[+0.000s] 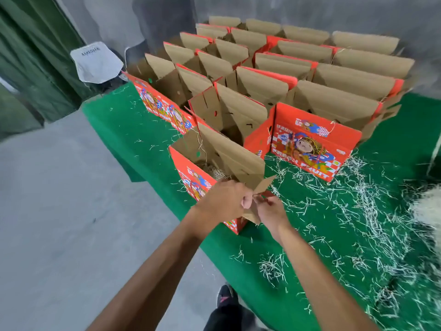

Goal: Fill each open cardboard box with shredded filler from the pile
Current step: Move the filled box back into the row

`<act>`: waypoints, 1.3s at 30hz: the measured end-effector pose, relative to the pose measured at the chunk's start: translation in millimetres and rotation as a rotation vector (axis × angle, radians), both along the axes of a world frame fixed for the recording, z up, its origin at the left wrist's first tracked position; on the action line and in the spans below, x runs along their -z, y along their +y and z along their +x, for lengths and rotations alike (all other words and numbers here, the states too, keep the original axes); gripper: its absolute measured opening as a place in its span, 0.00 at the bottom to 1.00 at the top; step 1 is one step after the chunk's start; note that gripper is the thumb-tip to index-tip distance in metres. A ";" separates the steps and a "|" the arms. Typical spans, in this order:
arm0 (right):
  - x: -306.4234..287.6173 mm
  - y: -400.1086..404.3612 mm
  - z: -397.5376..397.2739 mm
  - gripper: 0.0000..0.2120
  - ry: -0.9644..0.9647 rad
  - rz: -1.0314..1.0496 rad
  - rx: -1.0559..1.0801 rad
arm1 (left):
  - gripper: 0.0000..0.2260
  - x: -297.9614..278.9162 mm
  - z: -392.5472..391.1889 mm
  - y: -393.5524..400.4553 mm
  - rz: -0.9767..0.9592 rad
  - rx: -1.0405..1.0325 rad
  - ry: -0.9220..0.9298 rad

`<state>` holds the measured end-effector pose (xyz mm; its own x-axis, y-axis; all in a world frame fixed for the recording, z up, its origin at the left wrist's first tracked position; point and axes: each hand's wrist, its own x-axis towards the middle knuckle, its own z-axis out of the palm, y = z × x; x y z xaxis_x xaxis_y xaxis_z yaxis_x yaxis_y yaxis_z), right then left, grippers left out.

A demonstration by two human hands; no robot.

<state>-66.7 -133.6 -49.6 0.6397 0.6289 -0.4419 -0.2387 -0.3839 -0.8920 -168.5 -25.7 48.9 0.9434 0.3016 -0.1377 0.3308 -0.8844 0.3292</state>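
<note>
Right now both hands pinch a small side flap (pixel 263 185) on the nearest red fruit box (pixel 191 170): left hand (pixel 224 199) curled tight, right hand (pixel 269 211) with fingertips closed. Some filler already lies inside, I think. Next, let go and grab more from the pile (pixel 427 206).

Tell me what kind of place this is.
Probably a fruit packing area in a warehouse or workshop. Rows of open red fruit boxes stand on a green-covered table, shredded filler lies scattered, and the floor is bare concrete.
</note>
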 end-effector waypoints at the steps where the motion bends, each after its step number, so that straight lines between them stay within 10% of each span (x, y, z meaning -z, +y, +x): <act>1: 0.6 13.5 -2.9 0.08 -0.003 -0.008 0.013 | 0.10 1.6 -2.5 11.7 0.038 -0.014 -0.013; 27: 5.2 393.5 -34.3 0.07 0.035 0.054 -0.185 | 0.08 -5.0 -25.6 369.5 0.219 -0.148 0.121; 34: -37.3 357.9 3.4 0.21 -0.855 0.205 0.016 | 0.05 -19.9 18.5 348.0 0.248 -0.104 -0.133; 39: -65.2 294.3 55.4 0.25 -1.370 -0.335 -0.050 | 0.20 -8.1 78.4 316.2 0.313 0.040 -0.282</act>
